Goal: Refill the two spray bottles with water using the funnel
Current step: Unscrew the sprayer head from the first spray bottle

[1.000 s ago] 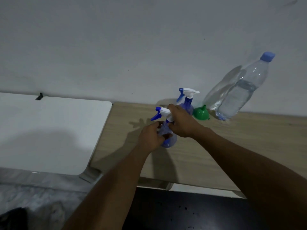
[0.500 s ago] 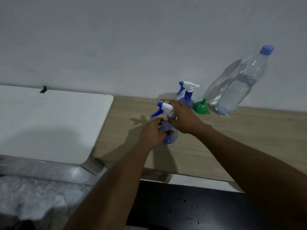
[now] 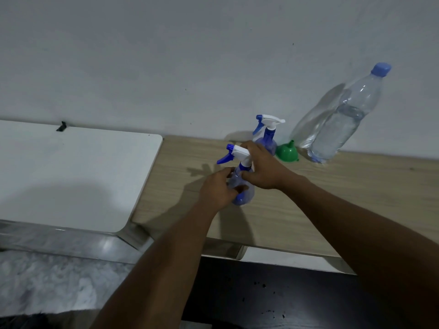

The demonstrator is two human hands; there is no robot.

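Spray bottle 1 [image 3: 245, 195], translucent blue w/ a white-and-blue trigger head, stood upright on the wooden worktop [image 3: 332, 198], approx. mid-view. Its nozzle pointed to 9 o'clock. The left hand [image 3: 218, 189] gripped the round body from the 8 o'clock side, fingers curled round the plastic. The right hand [image 3: 263, 167] came in from 4 o'clock and was clamped on the neck just under the trigger head, thumb across the front. The collar was hidden by fingers, so couldn't tell if the head sat tight or loose.

Spray bottle 2 [image 3: 267, 136], same type, stood at 1 o'clock from the first, head on, nozzle also to 9 o'clock, close to the wall [image 3: 166, 55]. No hand was on it.

The green funnel [image 3: 287, 151] sat wide mouth down, spout up, just beside that bottle at its 3 o'clock, btwn it and the water bottle [image 3: 342, 124]. Couldn't tell if the funnel touched either one. The water bottle, big, clear plastic w/ a blue cap on, was partly filled and stood by the wall at 2 o'clock from the hands, shadow on the wall beside it.

At 9 o'clock a white worktop [image 3: 71, 174] butted against the wooden one, w/ a small black clip [image 3: 61, 126] at its far edge. Dark floor [image 3: 261, 293] showed at 6 o'clock.
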